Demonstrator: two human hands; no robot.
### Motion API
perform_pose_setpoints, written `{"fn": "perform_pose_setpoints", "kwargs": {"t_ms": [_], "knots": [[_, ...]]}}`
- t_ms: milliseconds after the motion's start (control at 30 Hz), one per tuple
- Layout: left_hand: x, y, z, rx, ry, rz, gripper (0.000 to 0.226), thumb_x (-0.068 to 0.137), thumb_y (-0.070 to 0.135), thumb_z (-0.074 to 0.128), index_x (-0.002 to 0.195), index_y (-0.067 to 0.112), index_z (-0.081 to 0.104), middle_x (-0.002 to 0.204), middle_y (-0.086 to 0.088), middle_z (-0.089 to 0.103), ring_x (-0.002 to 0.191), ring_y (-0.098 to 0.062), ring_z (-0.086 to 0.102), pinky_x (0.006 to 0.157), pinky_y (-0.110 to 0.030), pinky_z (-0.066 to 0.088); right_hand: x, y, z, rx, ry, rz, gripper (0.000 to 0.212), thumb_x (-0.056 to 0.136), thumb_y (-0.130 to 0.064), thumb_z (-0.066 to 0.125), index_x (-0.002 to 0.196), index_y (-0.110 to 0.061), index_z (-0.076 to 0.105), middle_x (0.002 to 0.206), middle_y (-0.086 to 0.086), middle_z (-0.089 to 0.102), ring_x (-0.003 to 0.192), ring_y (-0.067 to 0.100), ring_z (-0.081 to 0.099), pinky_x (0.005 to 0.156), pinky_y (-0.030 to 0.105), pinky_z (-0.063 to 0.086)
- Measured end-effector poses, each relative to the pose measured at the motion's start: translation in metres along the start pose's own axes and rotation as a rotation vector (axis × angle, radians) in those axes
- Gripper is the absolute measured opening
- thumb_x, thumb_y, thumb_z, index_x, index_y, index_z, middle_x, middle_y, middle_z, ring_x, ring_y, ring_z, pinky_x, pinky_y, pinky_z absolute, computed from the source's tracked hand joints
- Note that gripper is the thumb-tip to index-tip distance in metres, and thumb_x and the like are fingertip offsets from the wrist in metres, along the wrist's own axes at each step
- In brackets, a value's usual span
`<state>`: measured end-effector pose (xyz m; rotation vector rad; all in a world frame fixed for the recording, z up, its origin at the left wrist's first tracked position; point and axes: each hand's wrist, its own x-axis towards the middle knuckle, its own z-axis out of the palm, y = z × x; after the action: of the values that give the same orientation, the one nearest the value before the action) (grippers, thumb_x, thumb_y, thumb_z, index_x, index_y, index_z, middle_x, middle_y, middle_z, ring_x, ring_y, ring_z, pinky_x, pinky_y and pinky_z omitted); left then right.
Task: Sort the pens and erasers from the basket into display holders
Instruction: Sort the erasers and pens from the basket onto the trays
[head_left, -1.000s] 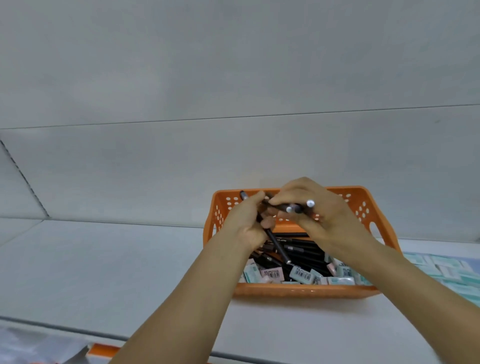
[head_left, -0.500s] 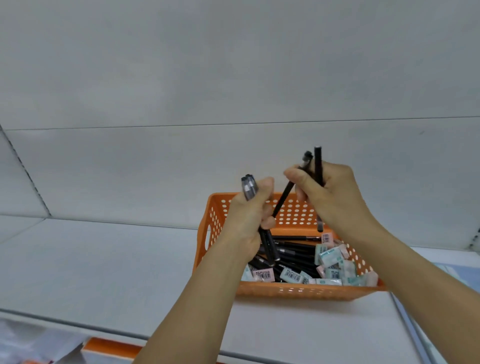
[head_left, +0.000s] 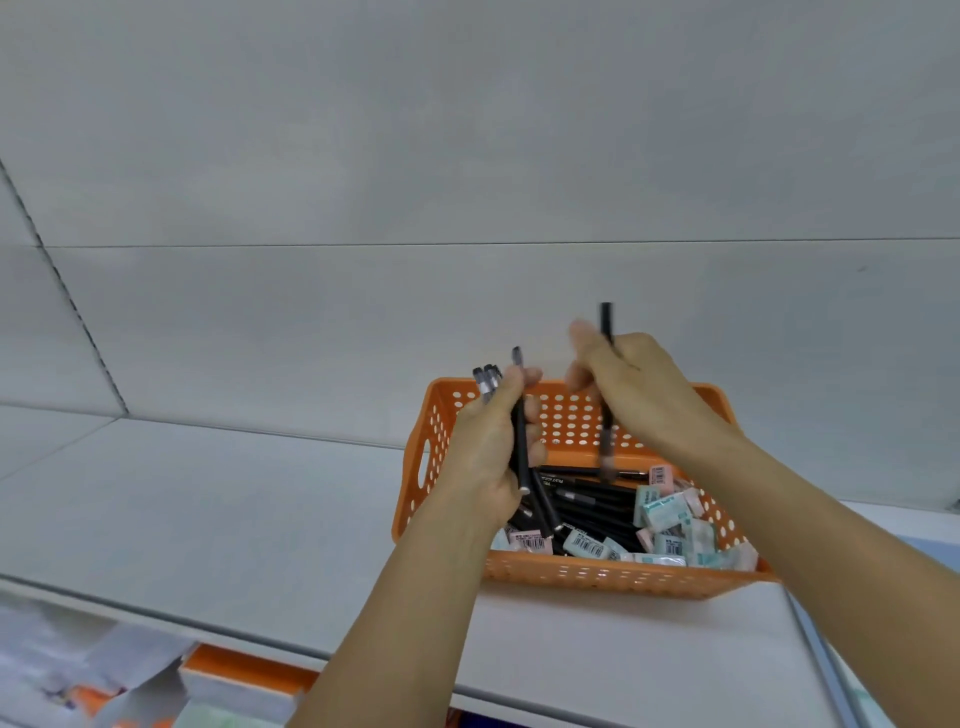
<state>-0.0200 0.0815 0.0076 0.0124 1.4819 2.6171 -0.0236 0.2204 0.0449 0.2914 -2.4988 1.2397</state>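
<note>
My left hand (head_left: 491, 447) grips a bunch of pens (head_left: 519, 431), my right hand (head_left: 631, 395) pinches 1 more, while the basket (head_left: 613, 574) on the shelf (head_left: 218, 519) holds many pens and erasers (head_left: 670, 514) unsorted.

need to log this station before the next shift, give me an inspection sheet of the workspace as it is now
surface: pale grey shelf, basket on it.
job's things: orange basket holds black pens and wrapped erasers; no display holders seen.
clutter: papers and an orange-edged box on the level below.
grippers: left hand grips a bundle of pens; right hand holds one pen upright.
cables: nothing seen.
surroundings: plain grey back panel.
</note>
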Motion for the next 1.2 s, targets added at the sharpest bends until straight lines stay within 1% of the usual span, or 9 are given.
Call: {"fn": "perform_pose_setpoints", "kwargs": {"t_ms": [67, 167, 300, 367, 433, 633, 733, 1033, 1200], "knots": [[0.001, 0.000, -0.003, -0.132, 0.096, -0.078, 0.020, 0.099, 0.026, 0.051, 0.098, 0.008, 0.061, 0.060, 0.001, 0.052, 0.047, -0.008, 0.045, 0.043, -0.021, 0.041, -0.003, 0.004, -0.004, -0.048, 0.134, 0.011, 0.069, 0.100, -0.055, 0.022, 0.077, -0.010, 0.069, 0.065, -0.001, 0.061, 0.063, 0.015, 0.058, 0.066, 0.033, 0.044], [0.002, -0.004, -0.007, -0.276, 0.194, -0.166, 0.021, 0.099, 0.019, 0.052, 0.090, 0.002, 0.060, 0.065, -0.005, 0.058, 0.050, -0.012, 0.054, 0.044, -0.023, 0.050, -0.005, 0.006, -0.005, 0.119, 0.251, -0.091, 0.044, 0.103, -0.041, 0.032, 0.084, -0.014, 0.061, 0.074, -0.008, 0.056, 0.071, 0.005, 0.055, 0.065, 0.025, 0.041], [0.001, -0.008, -0.006, -0.360, 0.080, -0.167, 0.028, 0.094, 0.032, 0.058, 0.087, 0.005, 0.058, 0.071, -0.005, 0.057, 0.035, -0.004, 0.037, 0.030, -0.016, 0.033, -0.008, 0.008, 0.008, 0.225, 0.039, -0.233, 0.011, 0.099, -0.026, 0.050, 0.094, -0.017, 0.052, 0.075, 0.002, 0.059, 0.066, 0.019, 0.057, 0.061, 0.038, 0.048], [0.001, -0.007, -0.004, -0.348, 0.029, -0.111, 0.028, 0.089, 0.035, 0.063, 0.086, 0.007, 0.061, 0.072, -0.005, 0.055, 0.034, -0.003, 0.035, 0.029, -0.014, 0.031, -0.013, 0.009, 0.016, 0.239, -0.087, -0.289, 0.003, 0.093, -0.020, 0.061, 0.095, -0.019, 0.059, 0.084, -0.006, 0.065, 0.078, 0.010, 0.063, 0.070, 0.025, 0.051], [0.003, -0.005, -0.005, -0.334, 0.058, -0.039, 0.023, 0.091, 0.029, 0.062, 0.082, 0.008, 0.060, 0.068, -0.004, 0.052, 0.036, -0.004, 0.037, 0.029, -0.014, 0.031, -0.015, 0.015, 0.020, 0.213, -0.184, -0.313, 0.015, 0.088, -0.017, 0.069, 0.100, -0.022, 0.063, 0.092, -0.010, 0.068, 0.090, 0.004, 0.064, 0.080, 0.019, 0.050], [0.002, 0.006, -0.025, -0.199, 0.256, 0.094, 0.023, 0.096, 0.033, 0.057, 0.088, 0.012, 0.063, 0.059, 0.002, 0.056, 0.050, -0.009, 0.052, 0.044, -0.020, 0.045, 0.006, 0.046, 0.023, -0.726, -0.481, -0.040, 0.026, 0.090, -0.029, 0.065, 0.113, -0.019, 0.059, 0.112, -0.003, 0.062, 0.097, 0.015, 0.059, 0.084, 0.032, 0.051], [-0.005, 0.006, -0.026, -0.275, 0.218, 0.056, 0.023, 0.098, 0.031, 0.054, 0.093, 0.009, 0.062, 0.061, 0.000, 0.056, 0.051, -0.013, 0.057, 0.051, -0.026, 0.054, 0.008, 0.058, 0.036, -0.926, -0.650, -0.023, 0.019, 0.091, -0.027, 0.062, 0.101, -0.018, 0.048, 0.098, -0.003, 0.056, 0.084, 0.016, 0.054, 0.069, 0.028, 0.045], [-0.006, 0.002, -0.033, -0.330, 0.197, 0.010, 0.021, 0.097, 0.027, 0.055, 0.093, 0.008, 0.063, 0.067, -0.002, 0.058, 0.053, -0.012, 0.053, 0.049, -0.026, 0.050, 0.018, 0.068, 0.036, -0.847, -0.724, -0.086, 0.009, 0.090, -0.028, 0.064, 0.091, -0.021, 0.058, 0.084, -0.004, 0.060, 0.072, 0.011, 0.055, 0.067, 0.026, 0.049], [-0.001, -0.004, -0.032, -0.293, 0.204, 0.023, 0.017, 0.096, 0.021, 0.056, 0.098, 0.005, 0.062, 0.070, -0.005, 0.062, 0.057, -0.013, 0.054, 0.049, -0.026, 0.050, 0.020, 0.042, 0.014, -0.189, -0.455, -0.075, 0.008, 0.089, -0.031, 0.067, 0.087, -0.023, 0.067, 0.080, -0.005, 0.067, 0.068, 0.007, 0.063, 0.062, 0.020, 0.045]]}}
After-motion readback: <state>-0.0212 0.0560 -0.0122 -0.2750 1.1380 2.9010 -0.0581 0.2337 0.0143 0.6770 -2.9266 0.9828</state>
